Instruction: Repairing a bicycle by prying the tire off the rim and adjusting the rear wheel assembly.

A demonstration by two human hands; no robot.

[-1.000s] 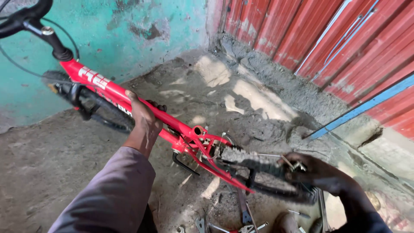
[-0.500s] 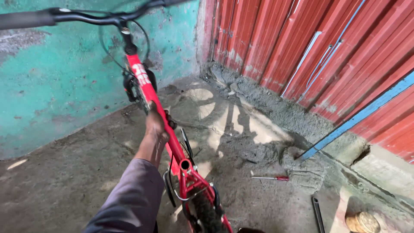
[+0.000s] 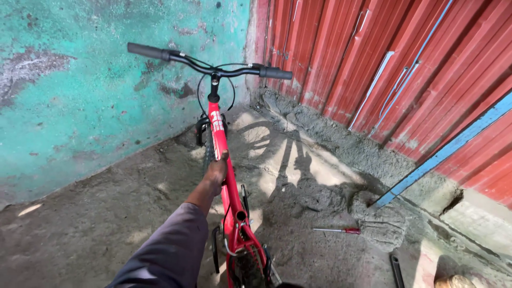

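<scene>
Red bicycle frame (image 3: pixel 226 184) is gripped by the left hand (image 3: pixel 216 170); right hand unseen.

You see a red bicycle frame (image 3: pixel 230 186) with black handlebars (image 3: pixel 208 64), a mottled turquoise wall (image 3: pixel 90 101), ribbed red metal sheeting (image 3: pixel 384 58), a red-handled screwdriver (image 3: pixel 337 230), and your grey sleeve (image 3: pixel 168 256).

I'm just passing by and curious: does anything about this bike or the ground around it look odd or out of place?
Yes. The red bicycle has no saddle: its seat tube ends open. A red-handled screwdriver lies loose on the dirt floor. The left hand grips the frame.
</scene>
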